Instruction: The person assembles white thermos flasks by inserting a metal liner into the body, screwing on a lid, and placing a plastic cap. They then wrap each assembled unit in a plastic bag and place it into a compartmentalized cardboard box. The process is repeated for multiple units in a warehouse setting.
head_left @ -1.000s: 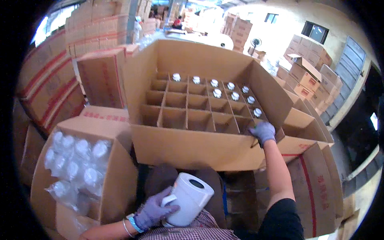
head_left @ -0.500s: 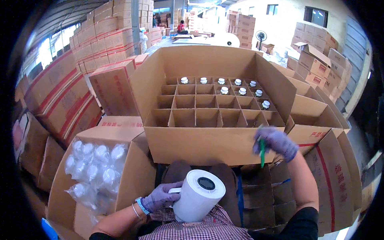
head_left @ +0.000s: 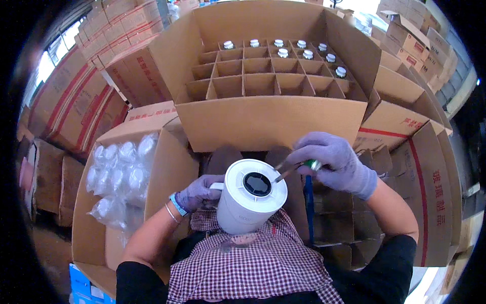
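Nearest you, across your lap, lies a checked apron [head_left: 253, 268], and the white jug [head_left: 243, 215] is just above it, its lower end against the cloth. The jug's round end with the dark disc [head_left: 257, 184] faces up, its long axis leaning slightly away from you and to the right, and its handle points left. Your gloved left hand [head_left: 198, 193] is closed on that handle; your gloved right hand [head_left: 328, 161] is closed round a green-handled tool [head_left: 313, 164], whose thin shaft slants left and toward you to the jug's rim, though you cannot tell whether the tip touches. Left of you, an open carton [head_left: 172, 187] holds white-topped pieces [head_left: 119, 175] in clear plastic; right of your knees stand cardboard dividers [head_left: 331, 223]. Beyond the jug, a large open carton [head_left: 273, 121] is split into cells, nine with white caps [head_left: 283, 52] showing, mostly along the far rows and right side. Past it, red-striped boxes [head_left: 71, 109] are stacked on the left, and more boxes [head_left: 407, 43] stand at the far right.
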`<move>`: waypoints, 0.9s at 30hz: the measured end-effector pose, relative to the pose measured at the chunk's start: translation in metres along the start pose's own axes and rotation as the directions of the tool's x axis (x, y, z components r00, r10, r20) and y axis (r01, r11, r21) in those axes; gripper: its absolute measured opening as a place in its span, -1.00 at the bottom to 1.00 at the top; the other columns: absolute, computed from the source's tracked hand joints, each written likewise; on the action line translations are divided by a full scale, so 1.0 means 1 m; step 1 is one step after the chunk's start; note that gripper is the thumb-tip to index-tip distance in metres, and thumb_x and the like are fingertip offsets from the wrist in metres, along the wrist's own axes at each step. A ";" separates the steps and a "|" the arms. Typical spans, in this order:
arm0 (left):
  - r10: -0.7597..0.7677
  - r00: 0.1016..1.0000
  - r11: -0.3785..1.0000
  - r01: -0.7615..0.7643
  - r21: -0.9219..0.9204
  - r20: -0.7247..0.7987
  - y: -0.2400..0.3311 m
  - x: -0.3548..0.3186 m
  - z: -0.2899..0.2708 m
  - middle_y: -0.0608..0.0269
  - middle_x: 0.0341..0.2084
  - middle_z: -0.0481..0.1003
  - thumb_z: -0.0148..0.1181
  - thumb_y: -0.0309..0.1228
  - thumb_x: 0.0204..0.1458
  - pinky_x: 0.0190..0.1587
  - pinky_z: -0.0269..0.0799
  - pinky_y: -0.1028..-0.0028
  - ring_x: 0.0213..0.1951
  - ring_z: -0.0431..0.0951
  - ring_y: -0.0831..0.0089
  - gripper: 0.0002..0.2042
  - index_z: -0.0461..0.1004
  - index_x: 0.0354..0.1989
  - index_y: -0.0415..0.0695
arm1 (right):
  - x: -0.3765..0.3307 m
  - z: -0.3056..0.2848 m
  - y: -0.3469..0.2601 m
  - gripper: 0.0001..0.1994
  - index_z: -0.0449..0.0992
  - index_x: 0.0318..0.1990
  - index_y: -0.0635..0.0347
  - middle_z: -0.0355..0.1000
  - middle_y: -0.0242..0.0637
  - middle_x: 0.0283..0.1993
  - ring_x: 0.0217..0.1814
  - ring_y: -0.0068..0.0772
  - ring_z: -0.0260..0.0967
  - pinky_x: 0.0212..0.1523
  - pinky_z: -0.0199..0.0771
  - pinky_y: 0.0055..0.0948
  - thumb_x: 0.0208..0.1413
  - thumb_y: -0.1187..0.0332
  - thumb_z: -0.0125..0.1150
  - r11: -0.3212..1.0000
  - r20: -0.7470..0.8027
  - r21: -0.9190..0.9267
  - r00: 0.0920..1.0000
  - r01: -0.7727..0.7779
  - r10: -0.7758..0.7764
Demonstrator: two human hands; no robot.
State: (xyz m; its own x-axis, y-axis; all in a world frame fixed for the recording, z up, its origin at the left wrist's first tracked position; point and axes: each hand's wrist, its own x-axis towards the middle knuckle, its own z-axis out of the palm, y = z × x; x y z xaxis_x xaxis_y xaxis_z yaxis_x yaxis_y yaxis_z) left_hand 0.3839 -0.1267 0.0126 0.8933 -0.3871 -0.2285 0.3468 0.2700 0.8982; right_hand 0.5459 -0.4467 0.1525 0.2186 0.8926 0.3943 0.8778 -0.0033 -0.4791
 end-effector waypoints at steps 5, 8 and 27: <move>-0.073 0.997 0.997 0.073 -0.001 0.029 -0.001 0.002 -0.001 0.16 0.11 0.51 0.42 -0.24 -0.01 0.22 0.39 0.36 0.13 0.51 0.35 -0.31 0.35 0.30 -0.28 | 0.004 0.036 0.005 -0.80 0.53 -0.19 0.03 0.45 -0.29 -0.05 0.11 -0.14 0.47 -0.01 0.57 -0.21 -0.02 0.34 0.23 0.870 0.038 -0.343 0.931 0.353 -0.363; -0.108 0.994 0.993 0.109 -0.035 0.034 0.001 0.003 0.000 0.16 0.11 0.51 0.43 -0.24 -0.01 0.21 0.40 0.36 0.13 0.51 0.36 -0.30 0.34 0.30 -0.28 | 0.004 0.033 0.006 -0.77 0.51 -0.19 0.03 0.43 -0.29 -0.02 0.16 -0.12 0.45 0.01 0.57 -0.20 -0.06 0.34 0.24 0.831 0.056 -0.349 0.894 0.434 -0.444; 0.218 0.964 0.928 -0.156 0.338 -0.155 -0.033 -0.004 0.074 0.15 0.47 0.00 0.38 -0.20 0.09 0.47 -0.11 0.23 0.46 -0.01 0.33 -0.02 -0.19 0.52 -0.23 | -0.039 0.067 0.085 -0.78 0.53 -0.32 0.17 0.47 -0.31 -0.49 -0.53 -0.45 0.44 -0.47 0.50 -0.43 0.26 0.21 0.21 0.211 0.463 0.598 0.548 -0.773 0.696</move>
State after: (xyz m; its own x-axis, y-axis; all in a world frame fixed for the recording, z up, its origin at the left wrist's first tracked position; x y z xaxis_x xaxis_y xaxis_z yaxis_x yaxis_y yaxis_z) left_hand 0.3473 -0.1996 0.0113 0.9806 -0.1780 -0.0825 0.0863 0.0134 0.9962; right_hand 0.5834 -0.4512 0.0441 0.5335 0.6960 -0.4806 -0.2389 -0.4210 -0.8750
